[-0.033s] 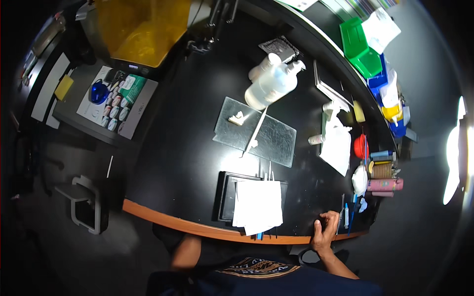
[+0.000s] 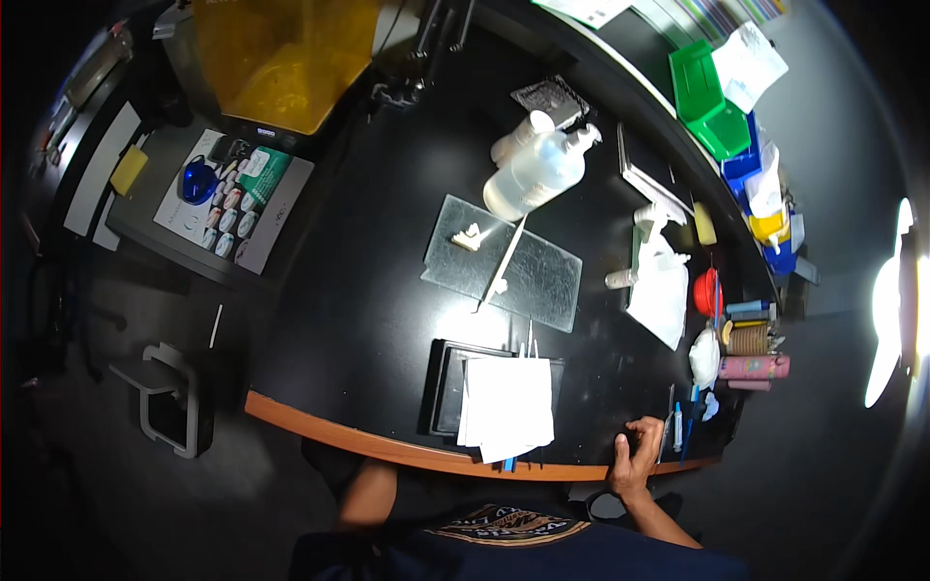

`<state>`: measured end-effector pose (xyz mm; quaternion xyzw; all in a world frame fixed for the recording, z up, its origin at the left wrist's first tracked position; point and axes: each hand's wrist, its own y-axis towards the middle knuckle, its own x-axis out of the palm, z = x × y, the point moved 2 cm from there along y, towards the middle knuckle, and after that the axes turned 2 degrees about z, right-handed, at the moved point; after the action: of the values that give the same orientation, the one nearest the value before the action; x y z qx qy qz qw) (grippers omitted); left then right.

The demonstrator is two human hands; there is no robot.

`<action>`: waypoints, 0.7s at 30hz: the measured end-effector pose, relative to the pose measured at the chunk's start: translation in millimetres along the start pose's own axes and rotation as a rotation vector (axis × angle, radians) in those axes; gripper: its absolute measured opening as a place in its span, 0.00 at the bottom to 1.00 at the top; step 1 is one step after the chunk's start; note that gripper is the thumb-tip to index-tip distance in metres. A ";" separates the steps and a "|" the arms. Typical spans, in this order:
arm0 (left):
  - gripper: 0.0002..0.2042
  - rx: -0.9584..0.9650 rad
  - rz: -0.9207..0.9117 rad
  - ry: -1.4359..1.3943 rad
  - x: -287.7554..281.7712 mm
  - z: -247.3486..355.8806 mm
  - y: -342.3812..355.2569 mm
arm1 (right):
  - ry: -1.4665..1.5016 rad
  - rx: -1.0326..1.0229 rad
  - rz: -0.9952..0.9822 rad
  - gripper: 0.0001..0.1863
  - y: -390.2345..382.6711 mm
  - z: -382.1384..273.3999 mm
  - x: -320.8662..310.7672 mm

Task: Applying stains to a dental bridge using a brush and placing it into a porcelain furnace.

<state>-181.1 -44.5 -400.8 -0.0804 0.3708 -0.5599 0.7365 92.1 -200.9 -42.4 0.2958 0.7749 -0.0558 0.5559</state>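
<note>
My right hand (image 2: 635, 467) rests on the wooden front edge of the black desk, thumb and fingers apart, with nothing seen in it. Just beside its fingertips lie a thin metal instrument (image 2: 667, 423) and a blue-and-clear syringe (image 2: 677, 427). Of my left side only the forearm (image 2: 370, 492) shows; the hand is hidden below the desk edge. Between the arms, white paper sheets (image 2: 507, 407) lie on a black tray (image 2: 445, 387), with thin tool tips poking out at the top. Farther off, a glass slab (image 2: 542, 286) carries a small off-white piece (image 2: 470, 238) and a long pale stick (image 2: 504, 261).
A pump bottle (image 2: 536, 176) and a white cup (image 2: 526, 136) stand behind the slab. To the right are a small bottle (image 2: 621, 279), white tissue (image 2: 661, 300), a red round container (image 2: 708, 290) and a pink bottle (image 2: 756, 367). An amber-covered box (image 2: 286, 68) stands far left.
The whole view has shifted very slightly. Neither arm has visibly moved, and the things on the desk stay where they were.
</note>
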 end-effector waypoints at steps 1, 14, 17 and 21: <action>0.34 0.000 -0.001 0.001 -1.1 1.1 0.2 | -0.005 -0.002 -0.006 0.13 0.0 -2.3 0.3; 0.35 -0.057 0.224 0.130 -8.8 1.1 55.2 | 0.163 -0.129 0.240 0.05 -12.2 0.2 4.0; 0.35 -0.054 0.315 0.167 -2.2 5.6 53.7 | 0.141 -0.189 0.338 0.03 -16.9 2.7 -1.0; 0.35 -0.081 0.548 0.194 23.8 1.0 40.5 | 0.232 -0.228 0.346 0.04 -23.9 7.5 -5.6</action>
<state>-147.2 -51.2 -432.5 0.0476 0.4695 -0.3300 0.8176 87.1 -225.9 -46.1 0.3640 0.7727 0.1624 0.4940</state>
